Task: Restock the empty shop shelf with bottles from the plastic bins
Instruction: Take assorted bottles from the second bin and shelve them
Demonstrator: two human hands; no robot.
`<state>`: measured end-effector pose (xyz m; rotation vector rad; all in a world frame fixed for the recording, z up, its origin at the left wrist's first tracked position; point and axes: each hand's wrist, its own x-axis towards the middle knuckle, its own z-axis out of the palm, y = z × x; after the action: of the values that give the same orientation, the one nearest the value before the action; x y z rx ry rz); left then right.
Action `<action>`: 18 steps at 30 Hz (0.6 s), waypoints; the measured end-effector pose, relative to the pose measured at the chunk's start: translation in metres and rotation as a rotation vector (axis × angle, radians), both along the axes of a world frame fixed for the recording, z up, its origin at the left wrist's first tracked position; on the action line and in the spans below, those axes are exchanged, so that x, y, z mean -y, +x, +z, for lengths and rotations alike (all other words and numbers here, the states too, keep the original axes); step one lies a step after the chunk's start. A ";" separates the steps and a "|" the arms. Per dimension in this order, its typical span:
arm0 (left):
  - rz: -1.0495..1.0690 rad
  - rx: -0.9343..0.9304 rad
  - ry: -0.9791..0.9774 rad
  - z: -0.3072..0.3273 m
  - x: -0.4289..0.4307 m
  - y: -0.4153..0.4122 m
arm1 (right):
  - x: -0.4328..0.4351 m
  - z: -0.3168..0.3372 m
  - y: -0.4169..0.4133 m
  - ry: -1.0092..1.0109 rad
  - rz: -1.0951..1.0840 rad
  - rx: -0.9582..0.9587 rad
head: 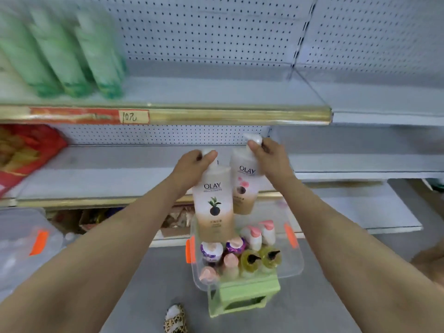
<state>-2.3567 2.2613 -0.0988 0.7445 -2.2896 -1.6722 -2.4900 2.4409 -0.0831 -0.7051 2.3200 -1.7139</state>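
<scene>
My left hand (pixel 192 162) grips the pump top of a white-and-tan Olay bottle (pixel 213 203) with a dark fruit on its label. My right hand (pixel 269 155) grips the pump of a second Olay bottle (pixel 245 186) with pink flowers on it. Both bottles hang in the air in front of the middle shelf (pixel 108 174), above a clear plastic bin (pixel 290 260). The bin stands on a green stool (pixel 240 299) and holds several pump bottles with pink, purple and black tops. The upper shelf (pixel 216 92) is bare on its right part.
Green bottles (pixel 60 51) stand at the left of the upper shelf. A red-and-yellow packet (pixel 21 152) lies at the left of the middle shelf. A second clear bin (pixel 21 246) with an orange clip sits at lower left. A leopard-print slipper (pixel 175 318) is on the grey floor.
</scene>
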 end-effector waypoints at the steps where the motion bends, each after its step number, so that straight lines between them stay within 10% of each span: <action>1: 0.031 -0.019 0.016 0.011 0.003 0.007 | 0.005 0.013 0.002 -0.027 0.026 -0.027; 18: 0.130 -0.239 -0.052 0.131 0.160 0.096 | 0.169 0.204 0.036 -0.304 0.127 -0.203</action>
<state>-2.2612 2.1014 0.0320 0.6300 -2.0671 -1.5467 -2.4542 2.2719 0.1212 -1.1013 2.0989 -2.0421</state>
